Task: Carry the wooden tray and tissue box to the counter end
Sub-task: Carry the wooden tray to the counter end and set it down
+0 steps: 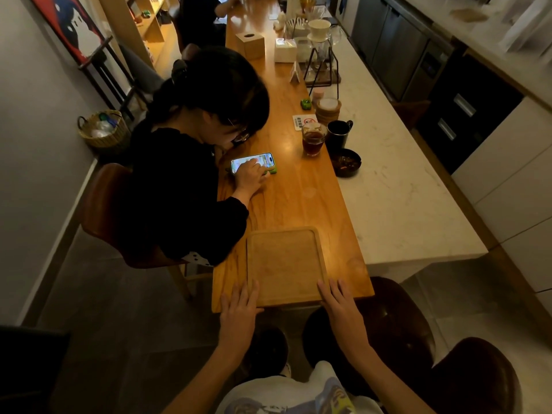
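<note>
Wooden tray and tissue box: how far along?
Done: the empty rectangular wooden tray lies flat at the near end of the wooden counter. In hand: left hand and right hand rest open at its near corners. Left: the wooden cube tissue box sits far up the counter.

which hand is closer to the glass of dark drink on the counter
Right, slightly. The right hand rests at the wooden tray's near right corner, more nearly below the glass; the left hand is at the near left corner.
</note>
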